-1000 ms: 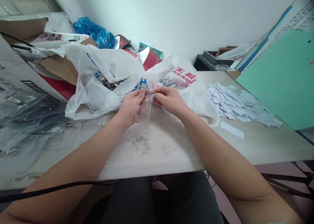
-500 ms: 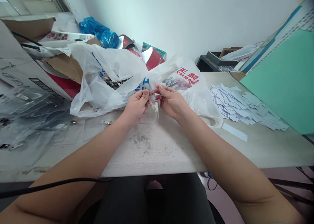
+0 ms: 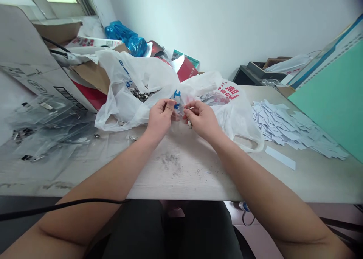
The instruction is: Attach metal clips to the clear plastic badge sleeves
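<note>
In front of the bags, my left hand (image 3: 161,119) is closed, thumb against fingers, on a clear plastic badge holder (image 3: 177,116). It is hard to see against the bag behind it. Just to the right, my right hand (image 3: 202,120) pinches a small metal badge clip (image 3: 190,124), which pokes out below the fingers. A narrow gap separates the two hands. Behind my left hand, a white plastic bag (image 3: 119,111) lies open with a heap of metal clips (image 3: 143,94) in it. Another white bag (image 3: 238,119) with red print rests behind my right hand.
Clear badge holders with clips (image 3: 53,130) are piled at the left. White paper slips (image 3: 278,124) are heaped at the right, with one longer strip (image 3: 280,157) nearer. A cardboard box (image 3: 36,73) stands at the left and a green panel (image 3: 334,89) at the right.
My hands have drawn slightly apart. The badge holder, which hung down between them, now lies higher near my left fingers, and a clip shows below my right hand. The view has shifted left.
</note>
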`<move>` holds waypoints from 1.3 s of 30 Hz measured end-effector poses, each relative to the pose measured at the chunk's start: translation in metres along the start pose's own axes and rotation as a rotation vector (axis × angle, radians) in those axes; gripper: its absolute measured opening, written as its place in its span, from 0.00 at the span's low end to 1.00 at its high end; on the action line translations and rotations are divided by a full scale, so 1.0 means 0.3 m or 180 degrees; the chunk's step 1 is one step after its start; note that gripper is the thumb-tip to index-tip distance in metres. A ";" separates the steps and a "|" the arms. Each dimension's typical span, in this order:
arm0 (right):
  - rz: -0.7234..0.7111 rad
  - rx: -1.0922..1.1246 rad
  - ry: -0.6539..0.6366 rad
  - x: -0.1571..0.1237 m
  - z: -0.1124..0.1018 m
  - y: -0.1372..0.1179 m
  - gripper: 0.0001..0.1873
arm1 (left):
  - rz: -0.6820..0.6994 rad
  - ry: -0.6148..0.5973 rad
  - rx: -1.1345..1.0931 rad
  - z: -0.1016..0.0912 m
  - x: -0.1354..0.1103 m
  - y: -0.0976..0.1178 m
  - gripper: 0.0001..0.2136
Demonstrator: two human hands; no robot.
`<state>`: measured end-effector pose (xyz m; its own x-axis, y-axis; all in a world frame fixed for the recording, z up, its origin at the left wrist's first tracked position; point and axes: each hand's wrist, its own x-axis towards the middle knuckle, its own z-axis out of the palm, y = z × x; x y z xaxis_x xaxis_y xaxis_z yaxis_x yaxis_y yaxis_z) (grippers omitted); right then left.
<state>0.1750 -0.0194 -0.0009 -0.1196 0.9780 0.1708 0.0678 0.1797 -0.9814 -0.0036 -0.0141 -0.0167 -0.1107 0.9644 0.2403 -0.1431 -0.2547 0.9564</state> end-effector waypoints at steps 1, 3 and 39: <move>-0.0032 -0.0024 0.0087 0.005 0.007 0.015 0.09 | -0.0120 -0.0143 -0.0236 0.003 -0.004 0.002 0.25; -0.0034 0.0158 0.0164 0.016 0.011 0.036 0.10 | -0.0321 -0.0440 -0.0643 0.009 -0.010 0.001 0.29; 0.1208 0.1687 -0.0160 0.007 -0.032 -0.081 0.09 | 0.0264 -0.0793 -0.0036 0.013 -0.003 -0.040 0.31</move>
<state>0.1826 -0.0207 0.0241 -0.2306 0.9547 -0.1878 -0.3815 -0.2663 -0.8852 0.0021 -0.0117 -0.0277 0.1230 0.9277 0.3526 -0.1548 -0.3330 0.9301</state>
